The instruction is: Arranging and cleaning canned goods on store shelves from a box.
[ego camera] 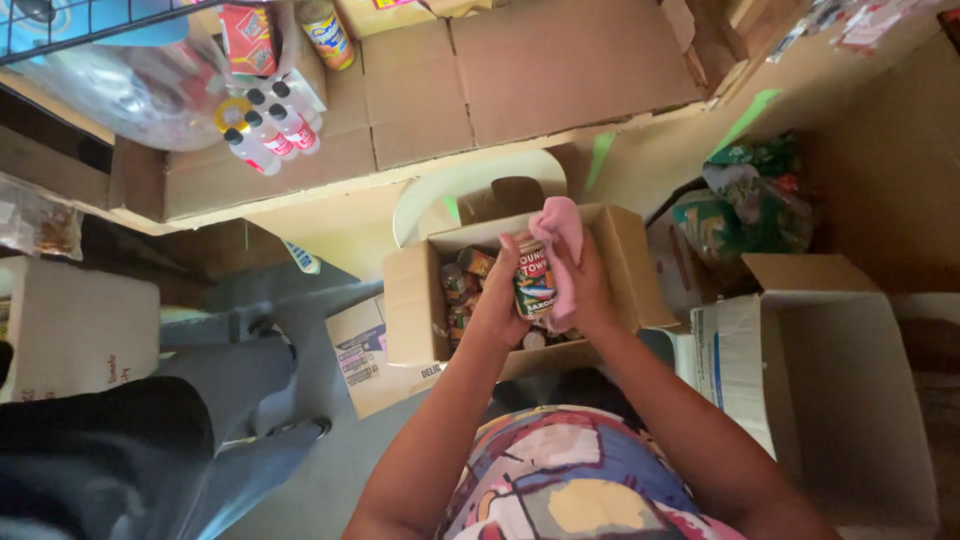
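Over carton (415, 300), hands (545, 285) around can (535, 280)

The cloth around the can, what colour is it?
Pink; the cloth shows best in the head view.

A can (535, 280) is held upright between the left hand (497, 295) and the right hand (590, 290), with a cloth (560, 232) draped over the right hand and touching the can. Directly below them sits an open box (415, 300) with more cans (465, 280) inside. A chair (440, 190) stands behind the box. To the right lies an empty carton (850, 400); bags (750, 200) lie behind it. Bottles (270, 125) stand on the shelf (520, 70) beyond.
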